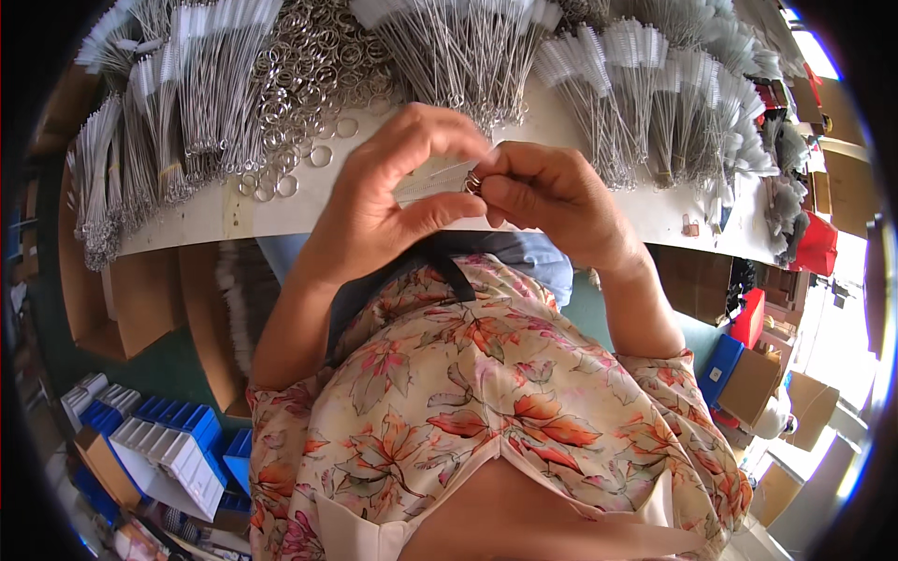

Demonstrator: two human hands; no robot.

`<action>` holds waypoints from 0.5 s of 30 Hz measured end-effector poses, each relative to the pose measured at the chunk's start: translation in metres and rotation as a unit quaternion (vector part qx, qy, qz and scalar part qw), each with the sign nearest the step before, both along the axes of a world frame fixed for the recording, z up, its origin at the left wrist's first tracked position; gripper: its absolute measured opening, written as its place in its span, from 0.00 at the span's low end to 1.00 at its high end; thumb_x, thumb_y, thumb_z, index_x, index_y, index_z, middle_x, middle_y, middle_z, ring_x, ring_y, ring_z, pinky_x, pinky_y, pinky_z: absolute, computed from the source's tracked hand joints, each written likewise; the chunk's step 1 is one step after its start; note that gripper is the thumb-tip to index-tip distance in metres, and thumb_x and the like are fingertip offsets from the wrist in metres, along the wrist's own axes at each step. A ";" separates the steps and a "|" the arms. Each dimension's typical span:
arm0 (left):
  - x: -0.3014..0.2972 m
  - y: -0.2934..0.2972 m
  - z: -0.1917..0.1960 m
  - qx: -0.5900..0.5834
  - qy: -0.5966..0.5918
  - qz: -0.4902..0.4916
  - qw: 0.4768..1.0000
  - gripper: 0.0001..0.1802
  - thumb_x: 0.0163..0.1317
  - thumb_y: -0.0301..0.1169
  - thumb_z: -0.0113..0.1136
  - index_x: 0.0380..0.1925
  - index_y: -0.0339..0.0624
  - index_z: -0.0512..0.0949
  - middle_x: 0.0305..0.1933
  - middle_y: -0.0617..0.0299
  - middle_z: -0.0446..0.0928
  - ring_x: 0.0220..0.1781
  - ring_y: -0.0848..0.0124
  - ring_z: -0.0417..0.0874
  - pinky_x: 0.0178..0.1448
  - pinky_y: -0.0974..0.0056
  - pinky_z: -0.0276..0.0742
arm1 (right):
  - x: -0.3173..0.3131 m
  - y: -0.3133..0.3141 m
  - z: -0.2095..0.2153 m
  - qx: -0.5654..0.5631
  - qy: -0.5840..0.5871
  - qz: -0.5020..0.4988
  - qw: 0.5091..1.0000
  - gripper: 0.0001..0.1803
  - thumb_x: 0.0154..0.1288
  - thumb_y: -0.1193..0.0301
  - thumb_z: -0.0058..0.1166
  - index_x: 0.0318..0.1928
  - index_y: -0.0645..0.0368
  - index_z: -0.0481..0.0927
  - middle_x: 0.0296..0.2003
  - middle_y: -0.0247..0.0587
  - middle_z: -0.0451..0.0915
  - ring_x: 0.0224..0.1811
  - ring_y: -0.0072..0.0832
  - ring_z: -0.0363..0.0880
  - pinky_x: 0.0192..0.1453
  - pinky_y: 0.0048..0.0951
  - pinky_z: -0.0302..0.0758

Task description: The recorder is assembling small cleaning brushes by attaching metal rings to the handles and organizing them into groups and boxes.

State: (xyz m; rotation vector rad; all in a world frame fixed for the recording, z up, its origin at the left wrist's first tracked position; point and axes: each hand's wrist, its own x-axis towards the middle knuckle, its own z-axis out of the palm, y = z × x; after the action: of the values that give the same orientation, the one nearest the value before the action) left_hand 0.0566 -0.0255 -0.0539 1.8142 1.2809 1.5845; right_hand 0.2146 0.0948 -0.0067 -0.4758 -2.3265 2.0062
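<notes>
My right hand (552, 192) pinches a small metal ring (474, 181) between thumb and fingers, just over the table's near edge. Curved around the ring's left side is my left hand (398, 182), its thumb and fingers spread apart in a C shape and slightly blurred. Both its fingertips and thumb tip come close to the right hand's fingers. Thin pale wires (435, 179) show in the gap between the hands; whether they are joined to the ring I cannot tell. A heap of loose metal split rings (313, 70) lies beyond my left hand.
Bundles of wire-handled brushes with white bristles stand at the left (210, 84), middle (458, 56) and right (645, 103) of the white table (187, 229). Open cardboard boxes (145, 304) sit below it. Blue and white plastic bins (168, 449) are at lower left, a red bag (818, 245) at right.
</notes>
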 end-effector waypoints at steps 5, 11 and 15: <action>0.024 -0.015 0.003 0.061 -0.009 0.064 0.996 0.12 0.42 0.28 0.69 0.27 0.42 0.76 0.32 0.64 0.75 0.33 0.69 0.74 0.37 0.67 0.71 | 0.007 0.002 0.005 -0.202 -0.158 0.078 0.963 0.08 0.64 0.70 0.50 0.34 0.63 0.76 0.24 0.28 0.75 0.26 0.14 0.71 0.30 0.16 0.68; 0.009 -0.057 -0.022 -0.099 0.073 0.395 0.910 0.22 0.45 0.40 0.68 0.38 0.40 0.74 0.31 0.59 0.73 0.33 0.66 0.74 0.38 0.63 0.70 | 0.073 0.040 -0.023 0.446 -0.143 0.076 0.880 0.05 0.58 0.75 0.52 0.34 0.61 0.78 0.27 0.42 0.78 0.27 0.34 0.78 0.32 0.28 0.73; 0.006 -0.075 -0.048 -0.211 0.225 0.399 0.863 0.16 0.47 0.35 0.67 0.32 0.40 0.73 0.27 0.62 0.72 0.30 0.67 0.72 0.33 0.63 0.67 | 0.075 0.033 -0.053 0.399 -0.090 -0.028 0.912 0.04 0.56 0.77 0.53 0.33 0.61 0.79 0.29 0.45 0.78 0.28 0.38 0.77 0.33 0.31 0.73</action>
State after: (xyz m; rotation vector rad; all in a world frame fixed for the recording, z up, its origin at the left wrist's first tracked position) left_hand 0.0628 -0.1010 -0.1017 1.4692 2.6106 1.0451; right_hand 0.2892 0.1275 -0.0592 -0.6535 -2.8950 0.8534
